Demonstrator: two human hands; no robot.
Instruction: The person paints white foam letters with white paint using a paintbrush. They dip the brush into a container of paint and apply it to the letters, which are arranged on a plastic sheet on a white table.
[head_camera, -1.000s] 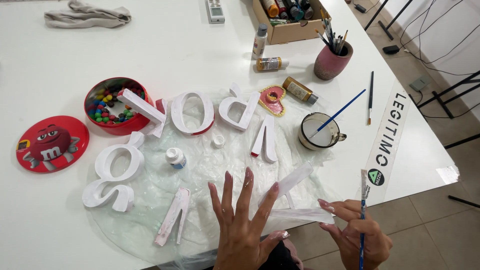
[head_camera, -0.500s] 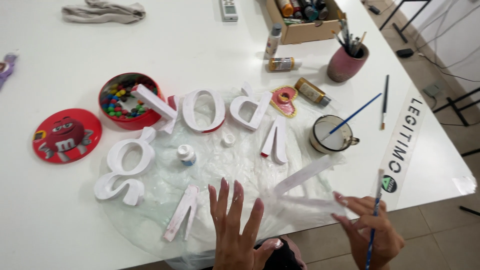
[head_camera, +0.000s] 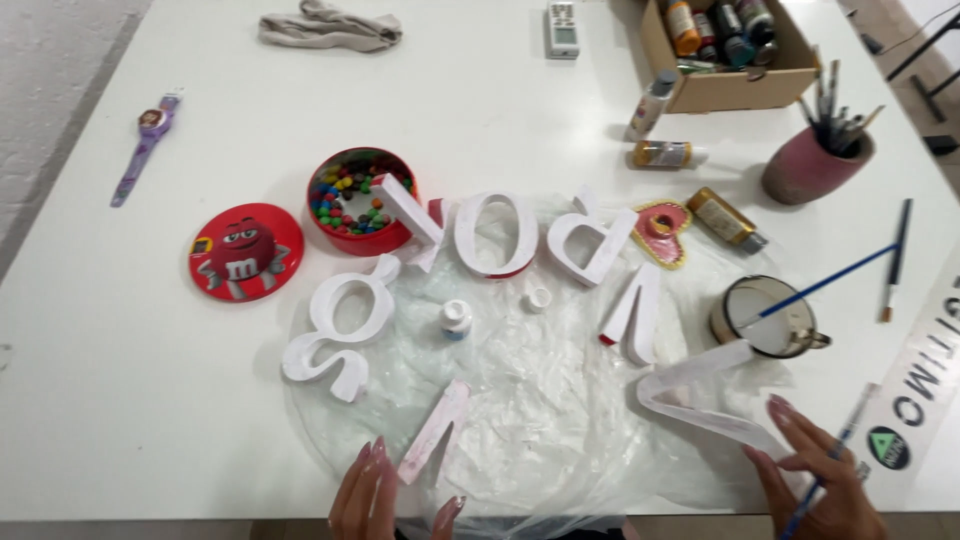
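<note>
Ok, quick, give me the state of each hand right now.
Left hand: open, fingers spread, resting on the plastic sheet, holding nothing.
Right hand: closed on a thin paintbrush, fingertips touching the white V-shaped letter.

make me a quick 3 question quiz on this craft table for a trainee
1. True or false: the red tin of coloured sweets has its lid on.
2. Which hand holds a paintbrush? A) left hand B) right hand C) neither
3. What stands in the mug near the right hand?

Key
1. False: the tin is open and its red lid lies flat on the table beside it.
2. B: the right hand grips a blue-handled paintbrush while its fingers touch the white V-shaped letter; the left hand rests on the clear plastic sheet.
3. A second blue-handled brush, leaning out over the rim.
</note>
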